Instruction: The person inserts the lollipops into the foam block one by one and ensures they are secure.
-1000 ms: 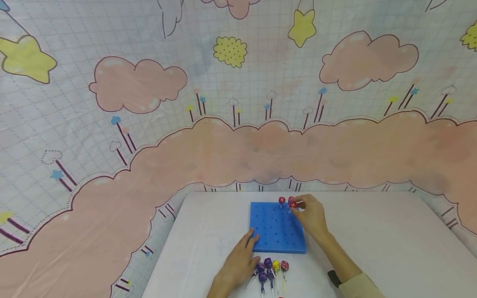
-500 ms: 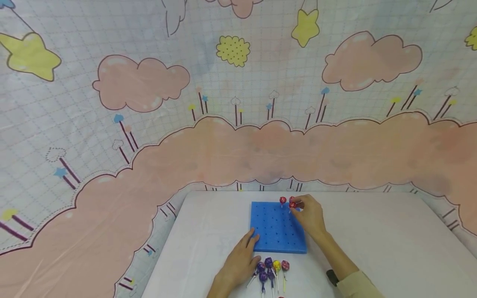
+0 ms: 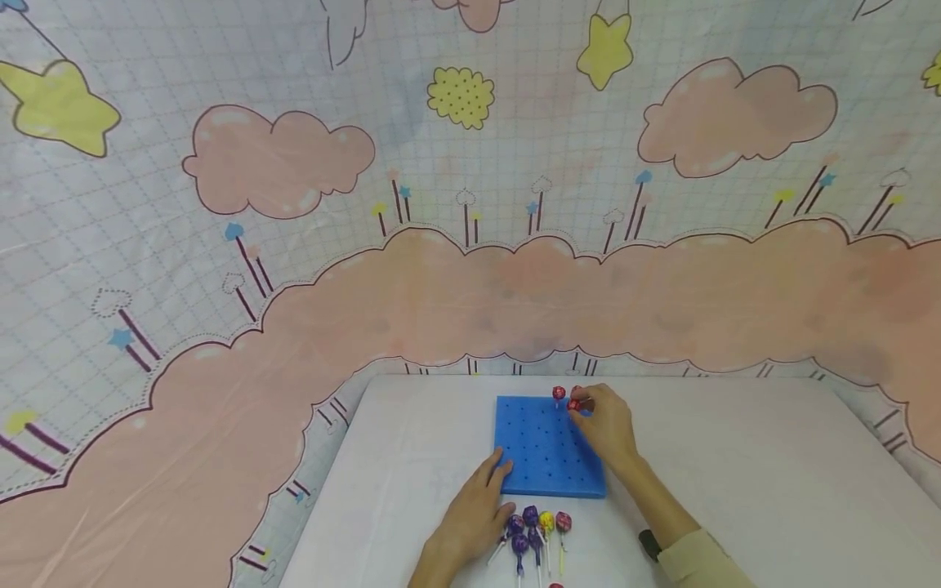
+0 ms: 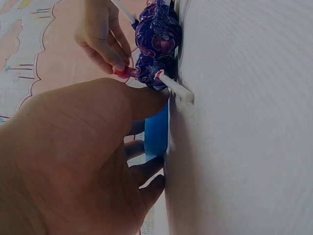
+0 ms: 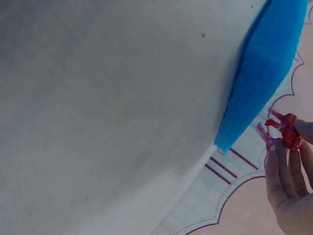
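A blue foam board [image 3: 540, 457] with rows of small holes lies on the table. My left hand [image 3: 470, 518] rests against its left side, fingers extended. Over the back right of the board, my right hand [image 3: 612, 429] pinches a red lollipop [image 3: 573, 405] between thumb and fingers. Another red lollipop [image 3: 559, 393] stands upright at the board's back edge, and a further red one is partly hidden behind my fingers. In the right wrist view, red wrappers [image 5: 291, 132] show at my right fingertips. Whether the held stick is in a hole cannot be seen.
In front of the board lie several purple lollipops [image 3: 519, 543], a yellow lollipop [image 3: 546, 521] and a red lollipop [image 3: 564, 521]. Another red top shows at the bottom edge. The white table [image 3: 735, 465] meets a cloud-patterned backdrop [image 3: 515, 302] behind.
My right hand has shifted slightly left and toward me, still pinching the red lollipop. The left hand stays at the board's side.
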The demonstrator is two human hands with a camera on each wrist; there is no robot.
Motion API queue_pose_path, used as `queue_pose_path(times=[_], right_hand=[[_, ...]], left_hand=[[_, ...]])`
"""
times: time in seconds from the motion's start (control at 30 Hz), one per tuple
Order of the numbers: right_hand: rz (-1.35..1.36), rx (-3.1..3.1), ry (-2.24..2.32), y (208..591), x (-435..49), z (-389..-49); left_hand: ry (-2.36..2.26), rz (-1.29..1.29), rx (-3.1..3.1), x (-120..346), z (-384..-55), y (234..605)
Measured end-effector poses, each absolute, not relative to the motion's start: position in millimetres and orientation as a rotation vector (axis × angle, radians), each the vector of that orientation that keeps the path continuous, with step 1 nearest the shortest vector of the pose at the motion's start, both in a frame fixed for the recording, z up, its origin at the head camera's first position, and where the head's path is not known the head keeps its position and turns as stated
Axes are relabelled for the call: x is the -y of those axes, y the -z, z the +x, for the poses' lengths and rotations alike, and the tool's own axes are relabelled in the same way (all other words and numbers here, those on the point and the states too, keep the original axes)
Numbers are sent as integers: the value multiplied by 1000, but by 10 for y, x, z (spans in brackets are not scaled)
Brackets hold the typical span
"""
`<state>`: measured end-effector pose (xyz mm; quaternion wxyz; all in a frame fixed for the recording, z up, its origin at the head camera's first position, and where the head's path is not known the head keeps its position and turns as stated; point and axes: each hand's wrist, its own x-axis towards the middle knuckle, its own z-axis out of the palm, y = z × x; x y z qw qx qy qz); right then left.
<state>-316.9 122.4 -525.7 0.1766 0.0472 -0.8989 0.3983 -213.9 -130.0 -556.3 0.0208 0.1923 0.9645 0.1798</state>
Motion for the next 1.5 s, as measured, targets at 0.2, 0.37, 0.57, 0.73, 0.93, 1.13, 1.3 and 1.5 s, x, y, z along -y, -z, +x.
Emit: queue_pose_path(times=[0.2, 0.37, 0.57, 0.73, 0.93, 1.13, 1.3, 1.5], right_hand=[[130, 2551, -1086, 5275, -1224, -3166], [134, 2569, -1061, 5274, -1236, -3169], [146, 2569, -1061, 5296, -1259, -3171], [181, 2543, -1052, 5304, -1286, -3158], [169, 2571, -1055, 5194, -1316, -3049], [241, 2646, -1092, 4992, -1227, -2835], [361, 2797, -1071, 4929, -1148, -2684], [496, 3103, -1087, 4897, -1159, -2510]], left_hand=[[-553, 603, -2995, 1294, -2153, 5582], [-561, 591, -2989, 1285, -2146, 5562], [-543, 578, -2980, 1292, -2169, 5565], [-547, 577, -2980, 1298, -2191, 5538], [-569, 618, -2987, 1261, -2207, 5534], [-563, 618, -3007, 1254, -2216, 5554], [-581, 582, -3000, 1262, -2215, 5586], [-620, 584, -2997, 1268, -2197, 5617]])
